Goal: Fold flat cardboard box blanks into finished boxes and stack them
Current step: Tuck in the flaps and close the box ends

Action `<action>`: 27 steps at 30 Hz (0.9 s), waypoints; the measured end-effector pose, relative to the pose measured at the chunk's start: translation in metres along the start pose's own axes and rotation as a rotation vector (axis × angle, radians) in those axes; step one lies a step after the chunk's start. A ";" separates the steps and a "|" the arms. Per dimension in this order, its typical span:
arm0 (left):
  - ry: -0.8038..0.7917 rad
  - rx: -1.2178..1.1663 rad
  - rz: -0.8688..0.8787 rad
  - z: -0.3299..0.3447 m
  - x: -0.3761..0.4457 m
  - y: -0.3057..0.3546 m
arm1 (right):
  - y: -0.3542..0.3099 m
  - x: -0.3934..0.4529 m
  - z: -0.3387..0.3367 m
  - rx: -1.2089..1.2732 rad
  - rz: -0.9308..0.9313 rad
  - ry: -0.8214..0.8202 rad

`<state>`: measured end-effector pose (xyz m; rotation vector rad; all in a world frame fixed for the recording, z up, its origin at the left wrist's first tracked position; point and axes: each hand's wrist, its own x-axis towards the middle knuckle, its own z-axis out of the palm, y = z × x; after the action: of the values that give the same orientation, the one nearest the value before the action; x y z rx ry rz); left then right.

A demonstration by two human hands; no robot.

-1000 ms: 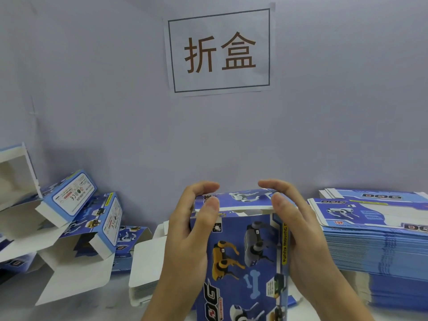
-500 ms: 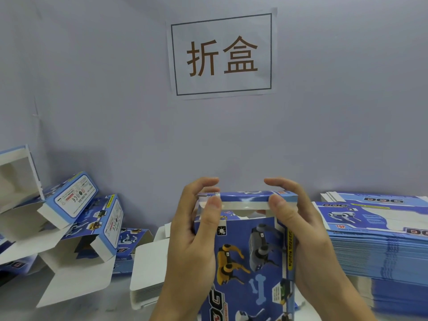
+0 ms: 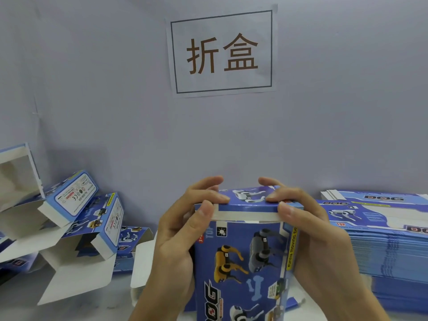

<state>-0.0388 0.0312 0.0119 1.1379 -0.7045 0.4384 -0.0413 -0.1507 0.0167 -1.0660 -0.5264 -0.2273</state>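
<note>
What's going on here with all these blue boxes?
A person is folding toy-dog cartons by hand. Both the left hand and the right hand hold an upright blue box and press its top flap down; a white strip still shows along its front edge, so it is not fully tucked. A stack of flat blanks waits on the right; folded boxes, ends open, lie piled on the left.

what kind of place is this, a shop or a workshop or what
Most likely a packaging workstation: a tall stack of flat box blanks on the right, folded boxes piled on the left, and a wall sign reading 折盒, "fold boxes".
</note>
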 end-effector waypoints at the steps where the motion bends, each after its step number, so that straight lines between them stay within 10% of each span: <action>1: -0.023 0.012 0.006 -0.001 0.000 0.001 | 0.000 -0.001 -0.002 -0.001 0.006 -0.020; 27: 0.020 -0.007 -0.052 0.004 0.002 -0.005 | 0.010 0.005 -0.006 -0.111 -0.067 -0.029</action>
<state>-0.0350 0.0256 0.0106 1.1410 -0.6567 0.4025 -0.0314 -0.1511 0.0094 -1.1620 -0.5814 -0.3032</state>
